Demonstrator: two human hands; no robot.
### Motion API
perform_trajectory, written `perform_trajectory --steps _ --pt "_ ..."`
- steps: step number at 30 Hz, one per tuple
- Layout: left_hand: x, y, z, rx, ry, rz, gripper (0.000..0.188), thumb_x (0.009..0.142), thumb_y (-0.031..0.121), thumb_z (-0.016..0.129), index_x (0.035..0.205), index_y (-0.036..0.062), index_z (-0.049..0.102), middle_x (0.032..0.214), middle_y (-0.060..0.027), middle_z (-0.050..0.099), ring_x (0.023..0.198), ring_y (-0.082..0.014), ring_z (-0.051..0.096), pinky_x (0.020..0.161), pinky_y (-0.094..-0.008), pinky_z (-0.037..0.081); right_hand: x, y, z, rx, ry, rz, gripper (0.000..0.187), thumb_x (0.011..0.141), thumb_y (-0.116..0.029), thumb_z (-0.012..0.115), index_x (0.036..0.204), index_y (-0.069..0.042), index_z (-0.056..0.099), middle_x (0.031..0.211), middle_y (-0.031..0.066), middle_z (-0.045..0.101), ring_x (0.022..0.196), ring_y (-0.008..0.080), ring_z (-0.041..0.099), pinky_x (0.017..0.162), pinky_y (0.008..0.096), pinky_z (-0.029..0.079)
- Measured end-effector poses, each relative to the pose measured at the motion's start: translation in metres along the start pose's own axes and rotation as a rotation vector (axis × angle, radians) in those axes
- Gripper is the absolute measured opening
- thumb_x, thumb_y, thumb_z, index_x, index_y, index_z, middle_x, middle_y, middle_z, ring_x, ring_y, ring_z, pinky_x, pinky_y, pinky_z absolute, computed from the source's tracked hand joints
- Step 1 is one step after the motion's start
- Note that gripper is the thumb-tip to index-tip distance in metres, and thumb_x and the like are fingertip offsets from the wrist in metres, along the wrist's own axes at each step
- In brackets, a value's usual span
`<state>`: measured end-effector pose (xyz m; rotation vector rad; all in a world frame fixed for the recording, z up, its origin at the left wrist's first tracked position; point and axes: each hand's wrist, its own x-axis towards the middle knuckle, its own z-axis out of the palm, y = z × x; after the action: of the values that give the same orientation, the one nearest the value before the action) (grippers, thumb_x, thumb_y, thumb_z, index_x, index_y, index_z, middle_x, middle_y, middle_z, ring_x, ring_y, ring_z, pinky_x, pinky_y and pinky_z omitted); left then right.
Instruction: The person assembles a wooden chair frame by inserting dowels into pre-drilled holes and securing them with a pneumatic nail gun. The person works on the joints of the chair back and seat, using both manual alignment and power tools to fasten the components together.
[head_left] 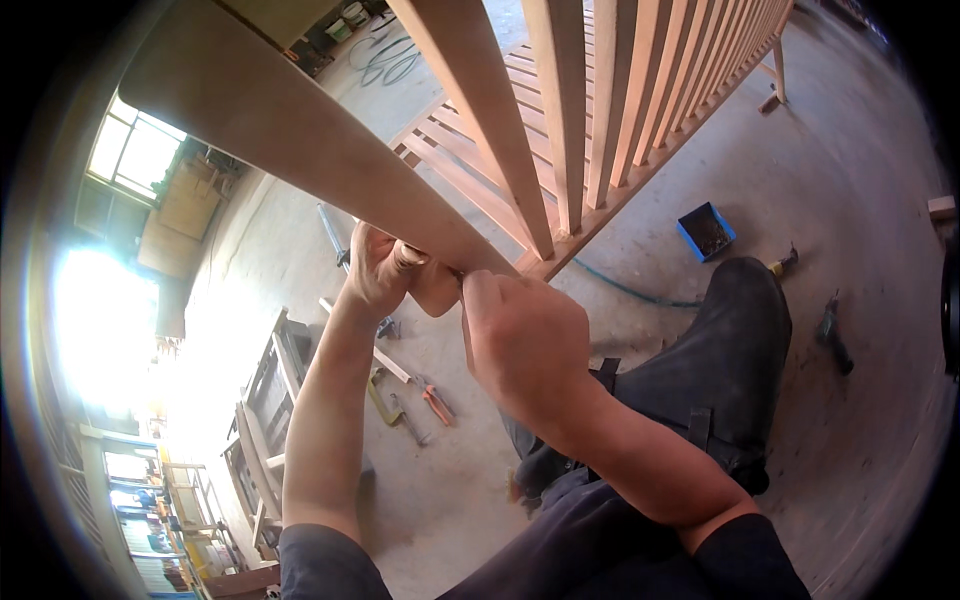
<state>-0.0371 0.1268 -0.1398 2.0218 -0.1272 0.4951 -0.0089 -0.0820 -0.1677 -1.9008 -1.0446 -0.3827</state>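
Observation:
A slatted wooden bench [565,245] stands tilted before me, its row of slats running to the upper right. A broad, smooth board [290,140] of it slopes down from the upper left toward my hands. Under the board's lower end, my left hand [383,268] is closed around a short wooden piece with a rounded end [436,290]. Close beside it my right hand [528,328] is closed, knuckles up, its fingertips against the wood. A small dark spot shows at those fingertips; what they hold is hidden.
On the concrete floor lie a clamp [397,408], orange-handled pliers [436,402], a blue box [706,232] with small dark bits inside, and a dark power tool [833,335]. A hose [640,290] runs beneath the bench. Wooden frames [262,430] stand at the left.

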Motion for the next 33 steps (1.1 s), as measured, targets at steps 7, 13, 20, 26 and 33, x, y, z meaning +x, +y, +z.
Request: perform_trajectory --steps 7,13,20,26,33 --pt "-0.003 -0.004 -0.005 0.019 -0.013 -0.004 0.065 0.081 0.061 0.075 0.102 -0.0001 0.069 0.1 -0.0045 0.068 0.096 -0.0152 0.062 0.085 -0.0323 0.049 -0.003 0.016 0.003 0.172 0.057 -0.014 0.016 0.079 -0.006 0.066 0.081 -0.007 0.05 0.067 0.0088 0.057 0.066 0.0295 0.061 0.059 0.0395 0.048" --pt "0.001 -0.01 0.001 -0.026 0.044 0.073 0.067 0.081 0.06 0.076 0.109 0.0 0.066 0.103 -0.0043 0.068 0.099 -0.0155 0.062 0.089 -0.0326 0.048 0.005 0.015 -0.009 0.183 -0.019 0.027 0.015 0.081 -0.006 0.067 0.079 -0.006 0.053 0.067 0.0114 0.06 0.066 0.0322 0.063 0.059 0.0411 0.048" --pt "0.002 -0.009 0.003 0.019 0.044 0.106 0.067 0.082 0.062 0.073 0.106 0.0006 0.068 0.102 -0.0054 0.069 0.096 -0.0164 0.063 0.086 -0.033 0.049 0.011 -0.003 -0.016 0.004 -0.099 0.056 0.012 0.077 -0.005 0.067 0.077 -0.007 0.055 0.066 0.011 0.06 0.064 0.0301 0.064 0.058 0.0394 0.05" --pt "-0.001 -0.001 0.0 0.121 0.016 0.034 0.066 0.081 0.067 0.07 0.093 0.0027 0.071 0.089 -0.0055 0.07 0.085 -0.0174 0.064 0.077 -0.0334 0.051 -0.001 -0.004 -0.002 0.013 0.028 0.029 0.012 0.082 -0.005 0.067 0.079 -0.007 0.056 0.066 0.0107 0.058 0.063 0.0313 0.061 0.054 0.041 0.047" --pt "0.001 -0.006 0.0 0.054 0.055 0.092 0.063 0.082 0.063 0.073 0.093 0.0013 0.07 0.09 -0.0051 0.069 0.086 -0.017 0.064 0.078 -0.0335 0.05 -0.002 0.009 -0.008 0.1 -0.006 -0.015 0.017 0.074 -0.006 0.068 0.085 -0.007 0.054 0.072 0.008 0.06 0.067 0.0279 0.063 0.058 0.0392 0.049"
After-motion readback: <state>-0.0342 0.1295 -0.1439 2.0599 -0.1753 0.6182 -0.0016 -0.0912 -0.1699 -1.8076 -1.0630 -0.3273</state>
